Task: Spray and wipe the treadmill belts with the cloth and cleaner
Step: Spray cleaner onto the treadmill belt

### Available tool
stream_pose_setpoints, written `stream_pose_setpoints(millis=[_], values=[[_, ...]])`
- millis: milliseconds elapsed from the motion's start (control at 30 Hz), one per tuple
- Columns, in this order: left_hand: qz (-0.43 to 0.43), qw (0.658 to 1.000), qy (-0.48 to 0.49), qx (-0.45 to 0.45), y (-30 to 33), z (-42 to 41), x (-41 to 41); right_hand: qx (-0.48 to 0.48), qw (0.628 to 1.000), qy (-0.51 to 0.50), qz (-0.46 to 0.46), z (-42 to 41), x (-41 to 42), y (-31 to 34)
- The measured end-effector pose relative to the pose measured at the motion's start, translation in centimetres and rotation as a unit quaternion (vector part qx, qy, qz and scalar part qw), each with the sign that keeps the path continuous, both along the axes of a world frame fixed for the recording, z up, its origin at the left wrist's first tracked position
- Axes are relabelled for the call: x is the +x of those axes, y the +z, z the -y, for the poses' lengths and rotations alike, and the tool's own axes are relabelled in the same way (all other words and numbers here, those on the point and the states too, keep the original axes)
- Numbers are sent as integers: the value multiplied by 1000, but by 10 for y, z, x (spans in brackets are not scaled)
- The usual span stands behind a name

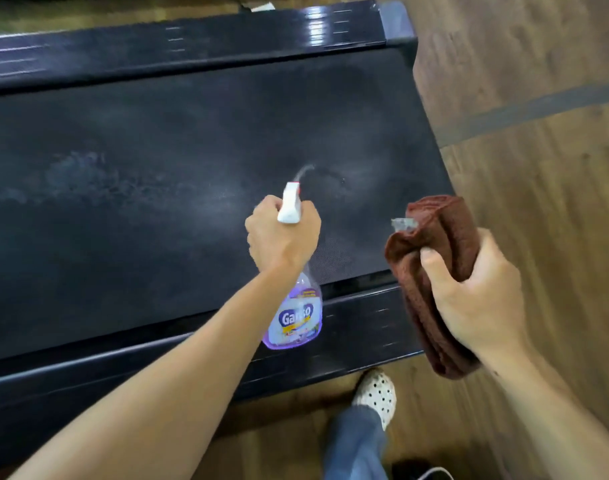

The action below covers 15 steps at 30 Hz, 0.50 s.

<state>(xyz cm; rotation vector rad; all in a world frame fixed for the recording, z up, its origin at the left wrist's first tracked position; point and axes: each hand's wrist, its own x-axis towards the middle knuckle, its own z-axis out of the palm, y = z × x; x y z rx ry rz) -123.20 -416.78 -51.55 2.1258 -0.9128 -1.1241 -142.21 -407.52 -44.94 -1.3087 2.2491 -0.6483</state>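
You had left grip [284, 233] squeezing spray bottle [294, 317], right grip [476, 299] clutching cloth [438, 237]; mist ahead risked overshooting belt [157, 202] onto floor [538, 168].

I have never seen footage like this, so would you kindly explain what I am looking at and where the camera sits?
There is one picture, taken by a camera worn on a person's head, looking down at their own arms. The left hand grips a spray bottle of purple cleaner, with a jet leaving its nozzle. The right hand holds a folded brown cloth. Below them is the black treadmill belt, with pale misty patches on it. A spotted shoe stands on the wooden floor.
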Motion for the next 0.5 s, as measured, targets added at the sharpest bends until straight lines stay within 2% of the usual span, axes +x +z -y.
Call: stream_pose_setpoints(millis=[67, 133, 233, 500], values=[[18, 997, 73, 0, -7, 3, 15, 6, 1000, 3, -7, -3, 6, -6], [13, 995, 102, 4, -12, 4, 32, 5, 1000, 11, -4, -6, 13, -12], [-12, 995, 98, 0, -14, -6, 57, 16, 999, 34, 6, -7, 30, -18], [-28, 988, 95, -114, -17, -52, 137, 13, 992, 122, 4, -1, 112, -14]])
